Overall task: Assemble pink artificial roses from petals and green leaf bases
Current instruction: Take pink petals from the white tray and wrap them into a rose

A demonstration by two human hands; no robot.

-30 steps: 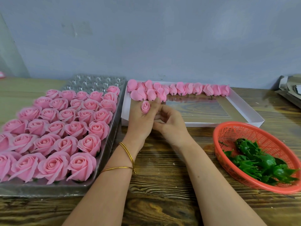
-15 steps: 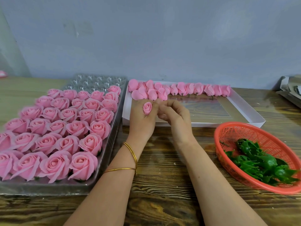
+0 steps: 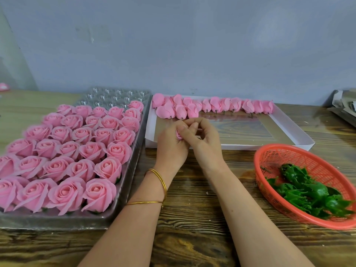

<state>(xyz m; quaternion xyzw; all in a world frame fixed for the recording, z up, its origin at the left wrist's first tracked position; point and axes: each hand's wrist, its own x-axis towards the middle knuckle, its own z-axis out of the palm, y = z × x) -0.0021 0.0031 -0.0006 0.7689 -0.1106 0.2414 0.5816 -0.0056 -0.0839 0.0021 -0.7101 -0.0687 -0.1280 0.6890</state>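
My left hand [image 3: 170,145] grips a small pink rosebud [image 3: 179,134] over the front edge of a white shallow box [image 3: 292,128]. My right hand [image 3: 202,137] crosses in front of it, its thumb and fingertips pinching at the bud so that most of the bud is hidden. A row of loose pink petal buds [image 3: 215,106] lies along the box's far side. Green leaf bases [image 3: 306,191] fill an orange basket [image 3: 269,157] at the right.
A clear plastic tray [image 3: 127,182] at the left holds several rows of finished pink roses [image 3: 77,151], with bare cups at its far end. Grey cardboard pieces [image 3: 344,105] lie at the far right. A grey wall stands behind the wooden table [image 3: 192,218].
My right hand has swung left over the bud, which was plainly visible before. Both hands have stayed at the box's front edge.
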